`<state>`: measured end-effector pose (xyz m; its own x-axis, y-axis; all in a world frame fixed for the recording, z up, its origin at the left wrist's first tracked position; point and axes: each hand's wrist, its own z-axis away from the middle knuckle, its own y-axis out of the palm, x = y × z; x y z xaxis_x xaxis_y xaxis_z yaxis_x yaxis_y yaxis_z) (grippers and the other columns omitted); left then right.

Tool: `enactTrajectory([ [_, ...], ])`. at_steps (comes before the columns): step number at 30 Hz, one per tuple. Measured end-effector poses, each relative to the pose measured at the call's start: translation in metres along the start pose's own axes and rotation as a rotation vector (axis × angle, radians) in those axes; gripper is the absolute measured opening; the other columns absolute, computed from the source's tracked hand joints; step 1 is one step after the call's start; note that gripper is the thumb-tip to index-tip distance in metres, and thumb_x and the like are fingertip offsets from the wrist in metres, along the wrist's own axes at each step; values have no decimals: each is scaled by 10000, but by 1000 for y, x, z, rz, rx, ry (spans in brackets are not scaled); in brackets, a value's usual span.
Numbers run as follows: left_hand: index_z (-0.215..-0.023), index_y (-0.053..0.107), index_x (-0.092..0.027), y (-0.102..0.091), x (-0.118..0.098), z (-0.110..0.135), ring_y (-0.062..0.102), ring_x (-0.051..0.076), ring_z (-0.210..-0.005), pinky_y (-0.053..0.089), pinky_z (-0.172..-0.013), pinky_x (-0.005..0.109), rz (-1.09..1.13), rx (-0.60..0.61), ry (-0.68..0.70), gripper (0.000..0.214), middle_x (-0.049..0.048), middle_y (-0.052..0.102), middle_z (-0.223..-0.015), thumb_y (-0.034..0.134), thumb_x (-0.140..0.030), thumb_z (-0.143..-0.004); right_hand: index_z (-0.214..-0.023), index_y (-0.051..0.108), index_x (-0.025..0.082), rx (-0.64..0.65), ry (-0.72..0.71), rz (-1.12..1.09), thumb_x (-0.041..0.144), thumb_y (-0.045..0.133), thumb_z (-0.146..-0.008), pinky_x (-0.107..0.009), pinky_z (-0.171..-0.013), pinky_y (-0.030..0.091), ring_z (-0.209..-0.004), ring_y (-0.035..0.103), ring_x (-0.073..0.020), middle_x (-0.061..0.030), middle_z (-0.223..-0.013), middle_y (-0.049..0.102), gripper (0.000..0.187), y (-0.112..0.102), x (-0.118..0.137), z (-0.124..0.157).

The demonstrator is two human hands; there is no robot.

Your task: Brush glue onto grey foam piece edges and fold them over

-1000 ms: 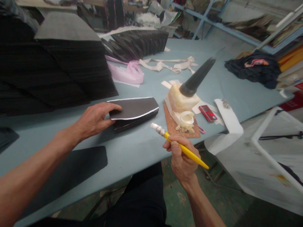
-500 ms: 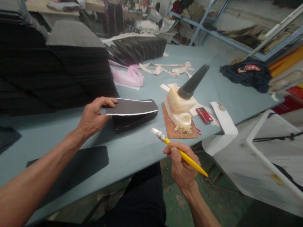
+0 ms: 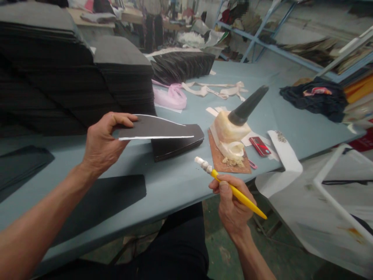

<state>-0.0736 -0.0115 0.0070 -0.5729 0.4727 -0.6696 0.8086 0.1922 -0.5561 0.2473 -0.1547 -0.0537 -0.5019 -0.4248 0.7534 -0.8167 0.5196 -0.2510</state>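
Between thumb and fingers, my left hand (image 3: 107, 140) grips the near end of a dark sheet piece (image 3: 160, 127) with white strips of what looks like glue along both long edges. The sheet is lifted and slightly bowed over a small stack of dark pieces (image 3: 177, 146). My right hand (image 3: 234, 202) is closed round a yellow-handled brush (image 3: 239, 196), its tip caked white and held above the table edge. Beyond the brush stands a pale, glue-crusted container (image 3: 230, 128) with a black cone on top, on a brown board (image 3: 217, 157).
Tall stacks of dark pieces (image 3: 122, 81) rise at the left. Another dark piece (image 3: 116, 194) lies near the front edge. A red box (image 3: 259, 146), a pink cloth (image 3: 171, 97), white ribbon (image 3: 215, 89) and dark cloth (image 3: 314, 97) are on the blue-green table (image 3: 262, 77).
My left hand has drawn the glued sheet leftward and up, partly off the small stack. My right hand keeps hold of the brush in much the same pose. The view has shifted slightly.
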Motion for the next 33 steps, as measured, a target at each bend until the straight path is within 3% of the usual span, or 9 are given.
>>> enactTrajectory([
  [5, -1023, 700, -225, -23, 4, 29, 790, 228, -1176, 620, -1099, 428, -75, -207, 192, 236, 47, 828, -1222, 834, -396, -931, -1031, 778, 228, -14, -12, -19, 257, 677, -1069, -231, -610, 631, -600, 742, -124, 28, -764, 811, 112, 6, 4, 2],
  [16, -1067, 675, -278, -75, -6, 109, 729, 278, -1323, 565, -1178, 510, -281, -147, 192, 177, 48, 808, -1273, 750, -432, -1024, -1034, 767, 221, 23, -64, -102, 244, 677, -1067, -245, -604, 612, -572, 722, -120, 35, -744, 800, 99, 24, 32, -1],
  [23, -1098, 651, -277, -86, 0, 150, 700, 279, -1373, 549, -1205, 538, -308, -108, 156, 134, 69, 792, -1311, 702, -394, -1056, -1021, 755, 227, 57, -97, -85, 265, 676, -1077, -244, -588, 601, -568, 711, -122, 35, -749, 797, 104, 31, 45, 2],
  [33, -1107, 652, -288, -86, 15, 190, 676, 267, -1396, 550, -1196, 500, -277, -77, 123, 61, 68, 790, -1332, 670, -288, -1049, -1091, 732, 228, 88, -102, -195, 298, 627, -1118, -254, -587, 607, -554, 687, -108, 35, -790, 810, 129, 39, 49, 6],
])
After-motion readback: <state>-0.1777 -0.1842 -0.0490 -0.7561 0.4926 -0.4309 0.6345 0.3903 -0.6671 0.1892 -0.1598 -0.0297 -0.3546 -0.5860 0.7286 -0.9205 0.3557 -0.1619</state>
